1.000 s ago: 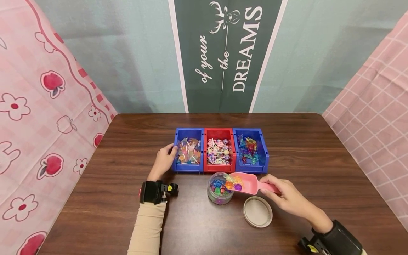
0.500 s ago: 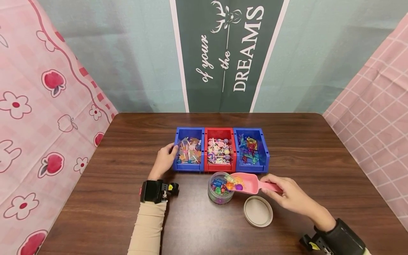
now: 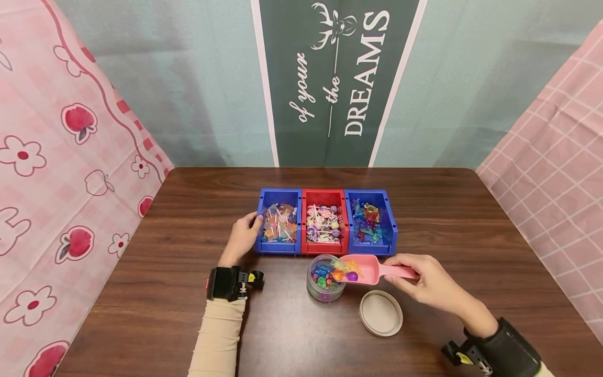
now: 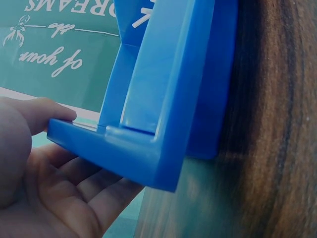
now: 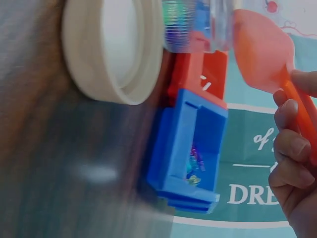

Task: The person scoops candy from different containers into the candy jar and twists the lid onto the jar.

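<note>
My right hand (image 3: 430, 280) grips the handle of a pink scoop (image 3: 369, 268). Several colorful candies (image 3: 346, 272) lie at the scoop's front, whose lip is over the rim of a clear jar (image 3: 325, 297). Inside the jar are more bright wrapped candies. My left hand (image 3: 242, 238) holds the outer side wall of the left blue bin (image 3: 278, 248); in the left wrist view the thumb lies over the rim of that blue bin (image 4: 124, 153) and the fingers are behind the wall. In the right wrist view the orange-looking scoop (image 5: 262, 52) tilts beside the jar.
Against the left bin stand a red bin (image 3: 325, 248) of small lollipops and a second blue bin (image 3: 372, 250) of translucent candies. A round cream lid (image 3: 380, 313) lies on the brown table (image 3: 292, 335) in front of the scoop. Patterned cloths hang around the table.
My right hand and the scoop's handle have shifted slightly; the scoop's lip stays at the jar's rim. My left hand has not moved on the bin.
</note>
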Tool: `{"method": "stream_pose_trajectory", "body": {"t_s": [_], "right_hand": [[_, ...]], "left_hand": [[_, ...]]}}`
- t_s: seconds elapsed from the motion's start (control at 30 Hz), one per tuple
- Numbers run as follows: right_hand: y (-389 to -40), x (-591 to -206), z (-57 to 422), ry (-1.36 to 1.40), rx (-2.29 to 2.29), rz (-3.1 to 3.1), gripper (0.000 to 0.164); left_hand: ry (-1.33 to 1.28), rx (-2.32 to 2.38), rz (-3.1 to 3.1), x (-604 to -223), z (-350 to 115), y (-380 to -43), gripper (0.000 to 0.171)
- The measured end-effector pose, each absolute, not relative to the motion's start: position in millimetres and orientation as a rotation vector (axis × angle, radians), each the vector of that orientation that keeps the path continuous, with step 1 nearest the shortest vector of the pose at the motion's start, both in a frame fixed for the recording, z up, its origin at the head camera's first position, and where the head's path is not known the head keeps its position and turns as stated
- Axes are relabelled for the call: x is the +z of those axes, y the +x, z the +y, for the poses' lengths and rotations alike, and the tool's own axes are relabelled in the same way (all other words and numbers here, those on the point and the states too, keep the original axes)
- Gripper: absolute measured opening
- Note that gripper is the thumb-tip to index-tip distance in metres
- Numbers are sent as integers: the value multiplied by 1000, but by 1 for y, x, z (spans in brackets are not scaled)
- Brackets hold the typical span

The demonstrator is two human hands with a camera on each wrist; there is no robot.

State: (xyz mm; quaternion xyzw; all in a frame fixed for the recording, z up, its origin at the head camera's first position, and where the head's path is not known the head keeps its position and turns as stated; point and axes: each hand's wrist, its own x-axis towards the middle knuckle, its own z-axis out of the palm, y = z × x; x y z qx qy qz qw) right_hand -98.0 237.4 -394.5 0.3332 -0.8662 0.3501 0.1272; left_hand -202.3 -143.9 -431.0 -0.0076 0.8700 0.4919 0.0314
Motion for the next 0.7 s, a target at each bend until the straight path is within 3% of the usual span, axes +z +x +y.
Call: {"method": "stream_pose_trajectory", "body": {"t_s": [0.7], "right_hand": [[-107, -363, 219, 1054, 1023, -2484, 30]], "left_hand": [[-13, 1513, 2695, -431, -143, -202, 43]]}}
